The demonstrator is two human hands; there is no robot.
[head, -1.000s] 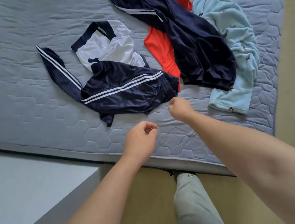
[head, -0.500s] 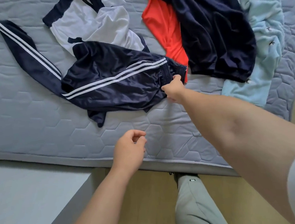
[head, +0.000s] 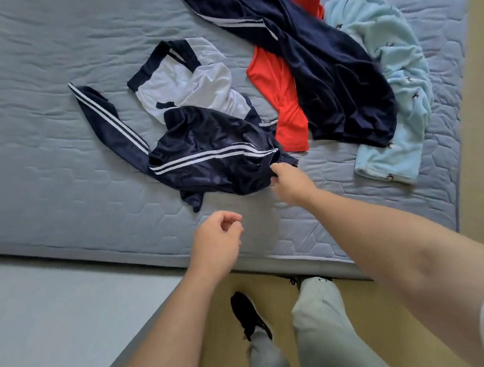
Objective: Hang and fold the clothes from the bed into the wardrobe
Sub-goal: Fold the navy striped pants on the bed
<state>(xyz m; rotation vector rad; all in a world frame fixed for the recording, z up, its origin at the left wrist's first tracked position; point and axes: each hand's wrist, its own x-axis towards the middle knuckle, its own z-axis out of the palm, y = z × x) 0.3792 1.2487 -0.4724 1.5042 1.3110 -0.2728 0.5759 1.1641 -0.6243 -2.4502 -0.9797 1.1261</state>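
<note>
You are looking down at a bed with a grey-blue quilted mattress and four garments on it. The nearest, a navy and white striped jacket, lies crumpled near the front edge, with one sleeve trailing to the left. Your right hand reaches to its right-hand hem, fingers and thumb pinched on the fabric edge. Your left hand hovers over bare mattress just in front of the jacket, fingers loosely curled and holding nothing. Further back on the right lie a red shirt, a dark top draped over it, and a pale blue fleece. The jacket looks thin, shiny and light, so expect it to be limp and slippery and to sag from a single pinch. Taking hold at the collar or both shoulders should suit hanging better.
</note>
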